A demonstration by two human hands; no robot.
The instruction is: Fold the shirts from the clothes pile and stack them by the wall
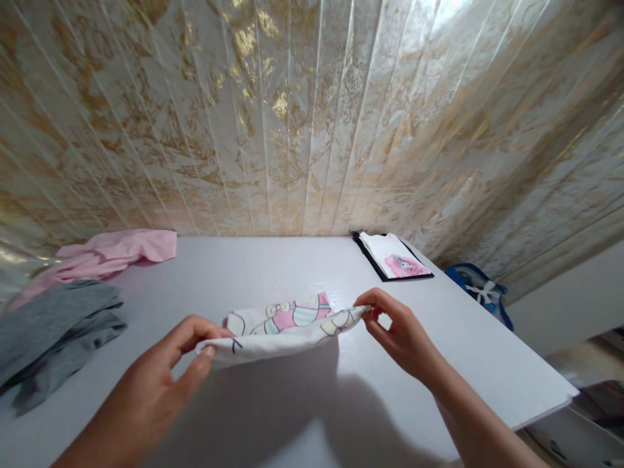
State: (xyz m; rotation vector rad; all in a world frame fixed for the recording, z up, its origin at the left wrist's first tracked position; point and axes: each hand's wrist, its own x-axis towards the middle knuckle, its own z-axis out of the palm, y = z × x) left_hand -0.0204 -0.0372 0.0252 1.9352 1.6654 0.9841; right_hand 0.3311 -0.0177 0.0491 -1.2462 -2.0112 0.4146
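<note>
A white piece of clothing with a pink, yellow and mint cartoon print is stretched between my two hands above the white table. It is folded over, with its near edge raised and the printed part lying behind. My left hand pinches the left end between thumb and fingers. At the other end, my right hand grips the corner in a thumb-and-finger pinch. What kind of garment it is cannot be told from its folded shape.
Crumpled grey cloth and pink cloth lie on the left of the table. At the back right sits a folded white garment on a black one. A blue bag stands beyond the right edge; a gold-patterned curtain hangs behind.
</note>
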